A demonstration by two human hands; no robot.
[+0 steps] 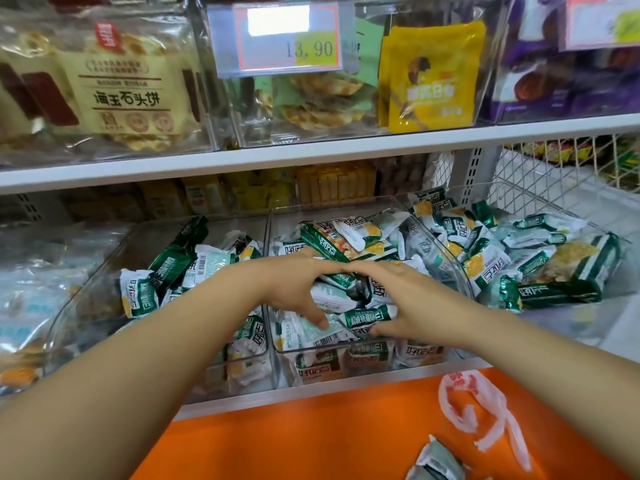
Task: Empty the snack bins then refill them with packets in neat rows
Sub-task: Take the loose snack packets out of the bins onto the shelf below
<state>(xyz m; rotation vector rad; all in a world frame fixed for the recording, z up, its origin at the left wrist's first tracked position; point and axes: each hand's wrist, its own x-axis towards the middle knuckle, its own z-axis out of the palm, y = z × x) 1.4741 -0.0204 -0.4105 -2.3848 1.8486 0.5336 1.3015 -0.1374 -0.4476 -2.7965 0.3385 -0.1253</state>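
Head view, inspected left to right. Left bin [100, 271]: partly filled, its green-and-white packets [138, 292] lying at all angles, with bare space at the back; neither emptied nor ordered. Left hand [294, 289]: the arm reaches in from the lower left, over the left bin and into the middle bin [332, 204], fingers curved over a clump of packets, thumb pressed down on the near side. Middle bin: well stocked, contents jumbled, no rows visible. Right hand [405, 299]: the arm enters from the lower right, fingers curved over the same clump and meeting the left fingertips on top, thumb tucked in at the front; both hands are clamped on the clump between them. Right bin [623, 268]: heaped with packets, likewise in disorder. Bench [311, 438], orange, below the shelf: a plastic bag [485, 410] and a loose packet [436, 462] lie at the right. Assessment: the task is at an early stage. The grip suggests a handful being scooped out, so emptying appears under way; all three bins hold stock, and the neat refilling is wholly undone.
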